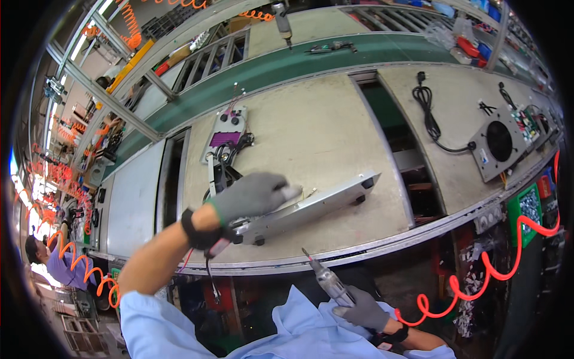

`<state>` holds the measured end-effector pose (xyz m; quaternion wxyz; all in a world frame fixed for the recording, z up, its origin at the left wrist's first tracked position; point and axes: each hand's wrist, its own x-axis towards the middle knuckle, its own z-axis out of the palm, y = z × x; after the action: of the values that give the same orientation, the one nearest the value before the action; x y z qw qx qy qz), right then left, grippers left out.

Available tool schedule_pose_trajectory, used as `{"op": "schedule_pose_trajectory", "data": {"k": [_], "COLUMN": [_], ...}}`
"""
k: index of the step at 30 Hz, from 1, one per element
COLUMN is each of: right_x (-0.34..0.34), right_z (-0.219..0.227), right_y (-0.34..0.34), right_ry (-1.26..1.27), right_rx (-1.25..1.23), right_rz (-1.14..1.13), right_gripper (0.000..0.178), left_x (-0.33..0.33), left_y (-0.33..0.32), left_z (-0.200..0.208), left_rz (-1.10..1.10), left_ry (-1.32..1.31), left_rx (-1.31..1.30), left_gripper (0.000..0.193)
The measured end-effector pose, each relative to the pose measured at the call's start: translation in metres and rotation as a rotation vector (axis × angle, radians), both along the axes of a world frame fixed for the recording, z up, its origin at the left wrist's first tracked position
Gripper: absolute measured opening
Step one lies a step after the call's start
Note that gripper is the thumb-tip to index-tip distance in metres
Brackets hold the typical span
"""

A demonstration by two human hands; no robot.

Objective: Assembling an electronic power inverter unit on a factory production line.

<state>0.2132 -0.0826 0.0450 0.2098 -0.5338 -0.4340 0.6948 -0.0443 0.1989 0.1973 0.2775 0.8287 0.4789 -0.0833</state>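
Observation:
My left hand (254,194), in a grey glove, is at the left part of a silver metal chassis (317,209) with black feet. The chassis stands tilted on the workbench, feet side toward me. My left fingers are curled at its upper edge; part of the grip is hidden behind the metal. Low at the front, my gloved right hand (363,310) is wrapped round a power screwdriver (330,284), its bit pointing up and left toward the bench edge. Just beyond my left hand lies a unit with a purple part (224,139) and black cables.
A black fan panel (499,143) with a coiled power cord (427,113) lies at the right. A green conveyor belt (287,57) runs behind the bench. A screwdriver (281,24) hangs above it. An orange coiled hose (460,293) and green screw bin (526,209) are at right.

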Motion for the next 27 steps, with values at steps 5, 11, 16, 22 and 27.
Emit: {"op": "schedule_pose_trajectory", "data": {"k": [5,11,16,22,27], "right_x": [0.082,0.151,0.219,0.311,0.330], "right_z": [0.029,0.092,0.109,0.099,0.102], "right_y": [-0.018,-0.012,0.015,0.037,0.036], "right_ry": [-0.363,-1.028,-1.343,-1.503,-1.532], "right_rx": [0.152,0.236,-0.010,-0.026,0.158], "right_rz": [0.339,0.682,0.524,0.251,0.278], "right_gripper": [0.065,0.055,0.089,0.058,0.057], "left_x": [-0.020,-0.034,-0.043,-0.054,-0.065], "left_y": [-0.076,-0.066,-0.075,-0.108,-0.116], "left_z": [-0.024,-0.058,-0.087,-0.129,-0.105], "left_rz": [0.000,0.007,-0.138,-0.169,-0.114], "left_ry": [0.030,-0.155,-0.169,0.014,-0.018], "left_rx": [0.354,0.610,0.934,1.053,0.938], "left_gripper": [0.040,0.024,0.015,0.010,0.011]}}
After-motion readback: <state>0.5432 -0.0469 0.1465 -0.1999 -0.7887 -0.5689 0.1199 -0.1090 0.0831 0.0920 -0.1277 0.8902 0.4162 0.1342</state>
